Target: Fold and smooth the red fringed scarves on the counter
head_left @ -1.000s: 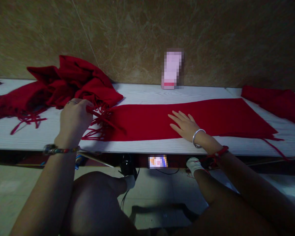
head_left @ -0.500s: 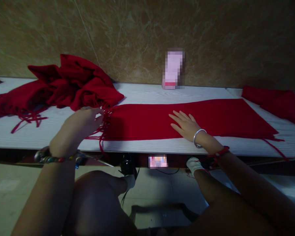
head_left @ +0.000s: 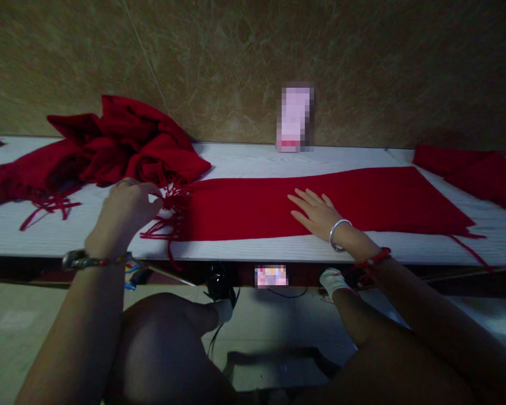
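A red scarf (head_left: 244, 208) lies flat and folded lengthwise along the white bench top. My right hand (head_left: 314, 212) rests on its middle, palm down with fingers spread. At the scarf's left end, my left hand (head_left: 132, 208) pinches some strands of the fringe (head_left: 177, 197) between thumb and fingertips. Other fringe strands hang loose beside it, one drooping over the front edge. Behind my left hand is a crumpled heap of red fabric (head_left: 139, 138) with its own fringe.
More red fabric (head_left: 468, 171) lies at the right end of the white bench top (head_left: 240, 157). A blurred pink item (head_left: 295, 118) leans against the marbled wall (head_left: 219, 67). Under the front edge, another blurred pink item (head_left: 271, 276) sits near a dark cable.
My left hand has shifted slightly left, drawing the fringe strands outward from the scarf's end. My right hand stays flat on the scarf.
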The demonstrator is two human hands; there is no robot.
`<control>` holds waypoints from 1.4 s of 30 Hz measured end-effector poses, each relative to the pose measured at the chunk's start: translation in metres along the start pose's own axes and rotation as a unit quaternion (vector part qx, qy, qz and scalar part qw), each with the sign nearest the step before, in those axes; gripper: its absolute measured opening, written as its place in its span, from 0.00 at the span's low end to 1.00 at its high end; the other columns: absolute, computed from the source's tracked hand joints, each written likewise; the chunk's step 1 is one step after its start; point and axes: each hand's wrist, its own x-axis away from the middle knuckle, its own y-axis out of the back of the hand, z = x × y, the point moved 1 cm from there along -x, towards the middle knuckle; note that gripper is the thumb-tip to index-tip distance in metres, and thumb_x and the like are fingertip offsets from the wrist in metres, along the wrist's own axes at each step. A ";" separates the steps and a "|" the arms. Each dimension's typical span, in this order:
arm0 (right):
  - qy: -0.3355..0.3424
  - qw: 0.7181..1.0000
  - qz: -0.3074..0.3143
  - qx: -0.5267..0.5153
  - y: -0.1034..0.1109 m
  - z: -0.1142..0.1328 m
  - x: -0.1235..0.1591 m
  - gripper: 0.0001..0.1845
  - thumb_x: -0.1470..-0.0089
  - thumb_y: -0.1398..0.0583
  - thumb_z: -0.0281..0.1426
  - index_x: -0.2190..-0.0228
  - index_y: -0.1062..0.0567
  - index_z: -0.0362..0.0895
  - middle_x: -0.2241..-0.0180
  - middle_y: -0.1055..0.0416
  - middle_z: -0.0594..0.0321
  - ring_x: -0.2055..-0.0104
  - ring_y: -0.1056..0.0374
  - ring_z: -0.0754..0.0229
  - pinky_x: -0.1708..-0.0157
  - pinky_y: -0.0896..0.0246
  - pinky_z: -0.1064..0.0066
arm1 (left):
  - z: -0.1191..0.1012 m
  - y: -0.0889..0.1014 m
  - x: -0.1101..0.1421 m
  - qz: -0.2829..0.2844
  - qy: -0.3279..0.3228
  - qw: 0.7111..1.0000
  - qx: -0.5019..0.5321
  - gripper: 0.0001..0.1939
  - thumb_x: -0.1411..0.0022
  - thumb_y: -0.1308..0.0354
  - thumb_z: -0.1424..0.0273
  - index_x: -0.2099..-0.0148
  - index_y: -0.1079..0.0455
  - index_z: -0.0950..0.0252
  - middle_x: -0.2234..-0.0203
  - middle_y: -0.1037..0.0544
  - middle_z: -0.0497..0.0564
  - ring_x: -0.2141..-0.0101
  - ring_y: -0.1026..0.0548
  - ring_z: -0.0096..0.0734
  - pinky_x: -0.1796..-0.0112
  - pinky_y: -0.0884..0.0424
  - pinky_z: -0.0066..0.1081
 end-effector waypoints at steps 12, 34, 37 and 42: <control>0.007 1.000 -0.010 -0.003 -0.001 -0.001 0.000 0.27 0.40 0.53 0.37 0.40 0.41 0.48 0.36 0.50 0.60 0.34 0.55 0.48 0.39 0.58 0.44 | 0.004 -0.005 0.002 0.010 0.103 0.994 -0.033 0.24 0.40 0.55 0.64 0.50 0.29 0.75 0.53 0.32 0.73 0.50 0.34 0.63 0.57 0.33 0.50; 0.004 1.000 -0.004 -0.006 -0.001 -0.001 -0.001 0.27 0.40 0.53 0.38 0.40 0.41 0.48 0.36 0.50 0.59 0.34 0.56 0.48 0.40 0.58 0.43 | -0.020 -0.012 -0.007 -0.002 -0.081 0.997 0.006 0.23 0.40 0.60 0.69 0.51 0.30 0.72 0.55 0.27 0.64 0.51 0.30 0.46 0.52 0.33 0.41; 0.011 1.000 -0.014 -0.011 -0.003 -0.003 -0.001 0.27 0.40 0.53 0.39 0.41 0.40 0.50 0.36 0.49 0.60 0.35 0.55 0.48 0.40 0.57 0.43 | -0.027 -0.022 -0.015 0.029 -0.115 0.992 0.035 0.24 0.41 0.58 0.67 0.47 0.33 0.70 0.52 0.29 0.63 0.50 0.31 0.45 0.50 0.34 0.39; 0.006 1.000 -0.004 -0.010 -0.001 -0.002 0.000 0.27 0.40 0.53 0.39 0.40 0.41 0.49 0.36 0.50 0.60 0.34 0.56 0.48 0.39 0.58 0.44 | -0.014 -0.010 -0.005 0.130 0.148 0.980 0.004 0.26 0.39 0.59 0.64 0.43 0.37 0.71 0.47 0.34 0.69 0.48 0.35 0.63 0.55 0.35 0.53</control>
